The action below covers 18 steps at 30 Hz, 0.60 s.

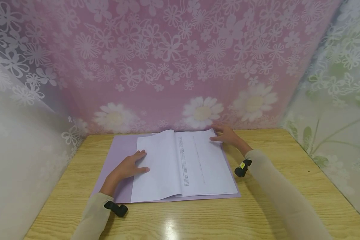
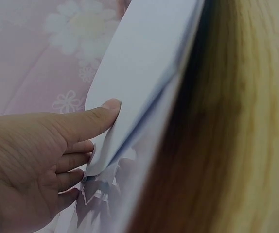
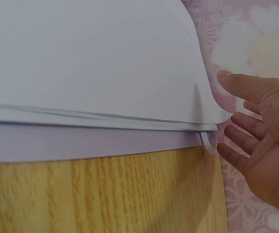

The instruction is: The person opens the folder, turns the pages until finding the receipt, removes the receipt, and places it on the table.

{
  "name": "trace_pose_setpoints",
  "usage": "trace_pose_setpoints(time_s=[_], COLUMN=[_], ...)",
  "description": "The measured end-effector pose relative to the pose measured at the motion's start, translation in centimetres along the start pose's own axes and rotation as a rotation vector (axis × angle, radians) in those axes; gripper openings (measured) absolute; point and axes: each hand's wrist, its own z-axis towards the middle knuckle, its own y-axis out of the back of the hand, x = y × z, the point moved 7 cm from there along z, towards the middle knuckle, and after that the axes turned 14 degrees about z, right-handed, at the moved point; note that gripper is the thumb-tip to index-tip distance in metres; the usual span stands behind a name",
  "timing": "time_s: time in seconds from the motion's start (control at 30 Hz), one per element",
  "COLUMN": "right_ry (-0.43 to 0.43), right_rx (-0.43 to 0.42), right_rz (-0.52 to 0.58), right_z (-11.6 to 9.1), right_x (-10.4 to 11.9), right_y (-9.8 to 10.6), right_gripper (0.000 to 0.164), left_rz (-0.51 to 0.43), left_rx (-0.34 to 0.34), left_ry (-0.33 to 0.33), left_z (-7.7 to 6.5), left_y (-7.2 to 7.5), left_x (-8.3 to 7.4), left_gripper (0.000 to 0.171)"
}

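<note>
An open purple folder (image 1: pixel 124 146) lies on the wooden table with white sheets inside. The left sheet (image 1: pixel 156 166) is blank and bows up near the middle; the right sheet (image 1: pixel 216 173) bears columns of small print. My left hand (image 1: pixel 130 166) rests at the left sheet's outer edge, thumb and fingers spread apart. In the left wrist view its thumb (image 2: pixel 103 116) touches the sheet. At the upper right corner of the right sheets is my right hand (image 1: pixel 228 136). The right wrist view shows its fingertips (image 3: pixel 237 119) against a curled sheet corner, with the thumb raised off the paper.
The wooden table (image 1: pixel 168 216) extends in front of the folder and to both sides. Behind it hangs a pink flowered curtain (image 1: pixel 156 100), with pale sheeting (image 1: pixel 342 133) on the right. Black wrist cameras (image 1: pixel 117 209) sit on both sleeves.
</note>
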Motion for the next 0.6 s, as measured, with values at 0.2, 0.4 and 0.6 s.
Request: trace_pose_setpoints(time_s=[0.2, 0.4, 0.6], right_ry=[0.018, 0.004, 0.033], right_rx=[0.003, 0.008, 0.041], right_rz=[0.099, 0.131, 0.208], right_z=[-0.1, -0.4, -1.3], right_x=[0.4, 0.6, 0.4], right_y=[-0.2, 0.0, 0.1], right_gripper=[0.074, 0.081, 0.088], left_rz=[0.005, -0.001, 0.004], left_rx=[-0.008, -0.010, -0.007], left_ry=[-0.010, -0.010, -0.005], left_z=[0.0, 0.1, 0.1], left_y=[-0.1, -0.1, -0.3], left_x=[0.1, 0.1, 0.3], left_gripper=[0.084, 0.084, 0.084])
